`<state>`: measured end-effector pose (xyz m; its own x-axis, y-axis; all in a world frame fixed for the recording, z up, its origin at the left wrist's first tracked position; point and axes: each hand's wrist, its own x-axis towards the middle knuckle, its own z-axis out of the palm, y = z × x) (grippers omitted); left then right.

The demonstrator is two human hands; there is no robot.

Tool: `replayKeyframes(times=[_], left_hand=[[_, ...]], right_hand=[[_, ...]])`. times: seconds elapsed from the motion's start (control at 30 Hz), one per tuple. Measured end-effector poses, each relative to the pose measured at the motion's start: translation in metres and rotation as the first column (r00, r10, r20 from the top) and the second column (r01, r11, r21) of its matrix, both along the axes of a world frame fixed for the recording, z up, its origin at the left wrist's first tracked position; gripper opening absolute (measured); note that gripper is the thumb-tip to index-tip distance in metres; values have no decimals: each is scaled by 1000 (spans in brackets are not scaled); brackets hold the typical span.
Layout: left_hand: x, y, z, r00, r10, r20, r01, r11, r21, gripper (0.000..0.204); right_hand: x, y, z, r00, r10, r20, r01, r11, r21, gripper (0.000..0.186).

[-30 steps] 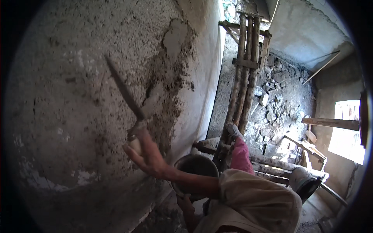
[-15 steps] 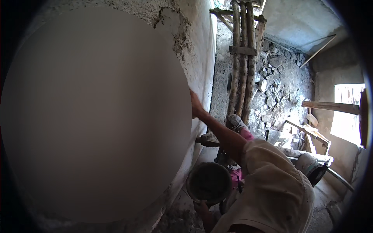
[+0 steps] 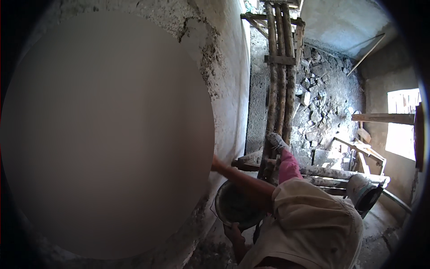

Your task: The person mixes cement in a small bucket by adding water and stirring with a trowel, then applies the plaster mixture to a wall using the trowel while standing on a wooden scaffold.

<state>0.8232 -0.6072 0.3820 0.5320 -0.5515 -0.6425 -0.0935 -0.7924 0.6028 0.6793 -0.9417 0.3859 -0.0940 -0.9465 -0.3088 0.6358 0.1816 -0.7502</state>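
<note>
My left hand (image 3: 235,233) grips the near rim of a dark round bucket (image 3: 217,210) with a thin wire handle at its side. Greyish wet-looking material (image 3: 237,208) lies inside. Above the bucket, my bare right forearm (image 3: 246,181) stretches left toward the pale plastered wall (image 3: 230,89). Of my right hand (image 3: 217,164) only the wrist side shows, smeared by motion. A large grey blurred disc covers its fingers and anything in them, along with much of the wall.
Rough poles (image 3: 280,89) form a raised walkway; my shoe (image 3: 277,141) rests on it. Rubble (image 3: 313,107) covers the ground beside it. Crosswise poles (image 3: 331,173) hold a pale pail (image 3: 357,186) on the right. A wooden frame (image 3: 363,152) stands near the bright window opening (image 3: 401,139).
My right hand has come down along the wall, and its forearm now crosses above the bucket's upper edge. My left hand stays on the rim.
</note>
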Motion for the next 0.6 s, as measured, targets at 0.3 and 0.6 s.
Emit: replayKeyframes(times=[0.3,0.6], left_hand=[[12,-11,17,999,-7,-32,3,990,-140,50],[25,45,22,976,207,-69,-216,963,-160,52]], right_hand=[[14,117,-31,970,240,32,-237,968,-85,49],[7,0,13,973,90,-214,-96,995,-17,51]])
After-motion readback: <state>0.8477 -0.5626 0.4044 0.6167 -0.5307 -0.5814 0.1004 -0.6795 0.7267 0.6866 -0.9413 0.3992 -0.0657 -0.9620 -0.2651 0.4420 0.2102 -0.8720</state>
